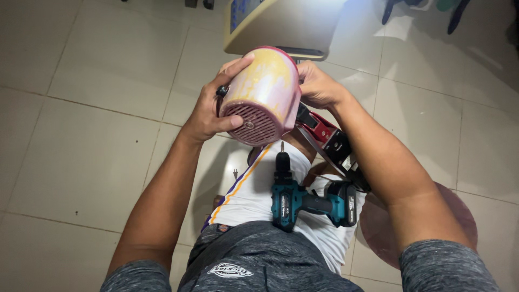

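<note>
I hold a faded pink and yellow motor housing (pixel 267 89) with a round vented end grille up over my lap. My left hand (pixel 208 108) grips its left side, thumb laid across the grille's edge. My right hand (pixel 319 84) holds the far right side of the housing. Below the housing a red and black bracket (pixel 324 138) with a thin cable sticks out toward my right forearm. A teal and black cordless drill (pixel 294 197) lies on my lap on the white shorts, bit pointing up at the housing.
The floor (pixel 92 135) is pale square tile. A beige appliance body (pixel 281 24) lies just beyond the housing. A round dark red seat or lid (pixel 459 213) sits under my right arm. Dark blade-like shapes (pixel 427 8) lie at the top right.
</note>
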